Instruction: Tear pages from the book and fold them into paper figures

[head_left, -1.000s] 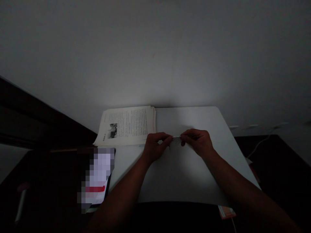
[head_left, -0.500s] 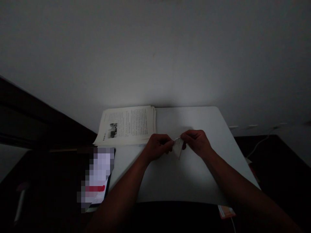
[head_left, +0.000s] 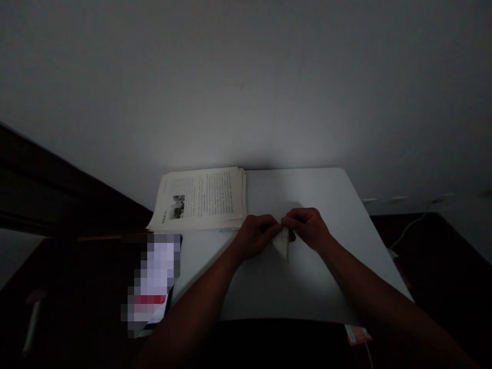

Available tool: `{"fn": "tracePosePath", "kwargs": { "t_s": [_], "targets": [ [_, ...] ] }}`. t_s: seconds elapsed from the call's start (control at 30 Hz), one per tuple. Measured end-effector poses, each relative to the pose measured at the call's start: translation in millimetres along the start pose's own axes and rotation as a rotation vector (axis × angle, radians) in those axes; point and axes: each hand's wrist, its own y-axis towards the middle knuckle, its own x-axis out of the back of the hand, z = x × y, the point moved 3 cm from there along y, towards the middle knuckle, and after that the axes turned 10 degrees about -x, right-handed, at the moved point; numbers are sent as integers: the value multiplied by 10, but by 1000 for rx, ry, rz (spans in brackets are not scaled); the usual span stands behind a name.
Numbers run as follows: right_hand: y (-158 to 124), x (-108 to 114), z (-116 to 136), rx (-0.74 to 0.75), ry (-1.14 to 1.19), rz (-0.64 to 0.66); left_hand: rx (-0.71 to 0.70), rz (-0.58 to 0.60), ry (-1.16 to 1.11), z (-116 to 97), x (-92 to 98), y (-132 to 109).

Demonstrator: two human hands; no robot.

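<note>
A small folded paper [head_left: 282, 246], pointed at its lower end, hangs between my two hands over the white table [head_left: 307, 287]. My left hand [head_left: 253, 236] pinches its left and upper side, thumb and fingers pressed together. From the right, my right hand [head_left: 308, 228] grips the top edge, its fingertips close against those of the left. The fingers hide the upper part of the paper. Behind my left hand lies a stack of printed sheets [head_left: 215, 192] with text and a dark picture on the top page.
A tablet-like device [head_left: 159, 277] with a lit, blurred screen lies at the table's left edge. A pale wall [head_left: 246, 102] rises behind the table. A white cable [head_left: 413, 225] runs at the right, and an orange-and-white item [head_left: 358, 334] shows below the front edge.
My hands have come closer together, the fingertips now nearly meeting. The left hand has shifted right. The paper's pointed end hangs slightly lower and further right.
</note>
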Motion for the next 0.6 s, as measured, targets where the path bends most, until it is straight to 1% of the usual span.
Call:
{"fn": "tracePosePath", "kwargs": {
  "t_s": [0.13,0.23,0.33,0.4,0.53,0.6],
  "targets": [
    [2,-27,25,-3,-39,-9,-4,-49,29,-6,36,2],
    [-9,-53,24,-20,-64,82,1,-71,28,-3,57,-2],
    [-28,-64,-4,-33,-70,172,16,-63,-35,8,38,-6],
    [-40,-57,-18,-37,-94,166,24,-58,-98,10,14,-5],
    [-48,-47,-24,-63,-116,103,69,-70,-199,20,-10,-2],
    [-41,-54,-21,-67,-104,106,101,-72,-237,35,-8,-5]
  ]
}}
